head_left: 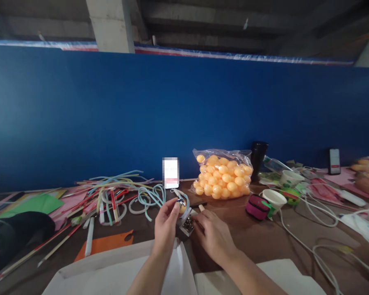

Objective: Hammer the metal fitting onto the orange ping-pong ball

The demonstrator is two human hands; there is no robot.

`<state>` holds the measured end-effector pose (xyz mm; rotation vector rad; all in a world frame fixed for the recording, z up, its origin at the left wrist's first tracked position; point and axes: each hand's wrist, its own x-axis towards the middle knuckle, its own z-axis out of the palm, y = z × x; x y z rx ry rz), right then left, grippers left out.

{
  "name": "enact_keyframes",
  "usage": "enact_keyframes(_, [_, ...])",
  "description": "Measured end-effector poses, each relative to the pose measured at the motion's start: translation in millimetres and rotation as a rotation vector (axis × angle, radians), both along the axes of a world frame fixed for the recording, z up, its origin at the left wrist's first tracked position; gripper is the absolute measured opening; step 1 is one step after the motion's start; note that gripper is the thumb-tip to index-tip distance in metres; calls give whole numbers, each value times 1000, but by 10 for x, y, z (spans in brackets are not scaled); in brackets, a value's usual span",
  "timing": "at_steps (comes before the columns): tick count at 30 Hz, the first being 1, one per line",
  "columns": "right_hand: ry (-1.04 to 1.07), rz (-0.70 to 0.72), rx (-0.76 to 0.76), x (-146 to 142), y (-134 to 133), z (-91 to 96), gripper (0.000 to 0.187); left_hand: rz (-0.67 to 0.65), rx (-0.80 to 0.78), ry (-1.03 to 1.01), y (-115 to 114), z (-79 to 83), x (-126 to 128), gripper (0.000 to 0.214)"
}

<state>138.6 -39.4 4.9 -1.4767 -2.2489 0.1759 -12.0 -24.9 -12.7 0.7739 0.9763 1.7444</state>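
White paper (107, 272) lies closest, in front of the small box (185, 232) of metal bits (189, 223); just behind the box, the left hand (165, 223), fingers nearly closed, pinches an orange-and-silver piece (182, 206). The right hand (215, 235) curls at the box's right side — whether it grips anything, I can't tell. I'd keep that pinch light and steady — bagged orange balls (223, 179) sit beyond the box.

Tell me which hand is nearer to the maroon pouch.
The right hand. It is left of the maroon pouch and closer to the camera wearer, apart from it; the left hand is farther left, on the far side of the small box.
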Motion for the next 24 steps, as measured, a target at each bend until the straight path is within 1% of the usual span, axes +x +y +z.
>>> enact_keyframes(5, [-22, 45, 14, -156, 107, -56, 22, 10, -11, 37, -7, 28, 6, 41])
enact_keyframes(11, [-77, 20, 4, -288, 220, -75, 18, 25, -16, 15, 7, 8, 3, 42])
enact_keyframes(17, [-119, 16, -10, -254, 199, -58, 20, 27, -7, 28, 28, -2, 2, 41])
enact_keyframes(24, [-134, 16, -32, -212, 233, -68, 17, 18, -12, 45, 30, 1, 2, 42])
